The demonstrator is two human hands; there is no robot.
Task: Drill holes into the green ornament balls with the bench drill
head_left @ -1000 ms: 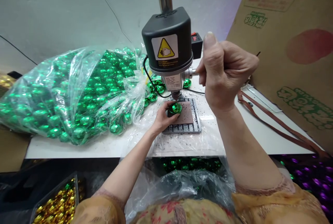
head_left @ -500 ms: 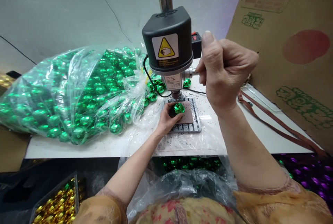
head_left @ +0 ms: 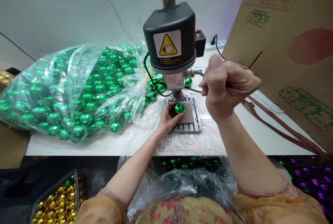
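My left hand (head_left: 167,118) pinches a shiny green faceted ball (head_left: 180,108) between thumb and fingers on a small board (head_left: 189,111). The board lies on the slotted metal base (head_left: 198,127) of a black-headed drill press (head_left: 169,40). Right above the ball sits the chuck (head_left: 177,94); whether the bit touches the ball is too small to tell. My right hand (head_left: 223,87) is closed round the feed lever (head_left: 200,72) at the press's right side, with most of the lever hidden in the fist.
A clear plastic bag (head_left: 85,92) of green balls lies left on the white table (head_left: 104,147), with loose balls near the press. A cardboard box (head_left: 293,61) and brown strap (head_left: 281,123) are at right. Below the edge are gold balls (head_left: 57,199) and purple balls (head_left: 312,182).
My right hand has moved downward with the lever, uncovering a power strip behind. My left hand still holds the ball in place under the chuck.
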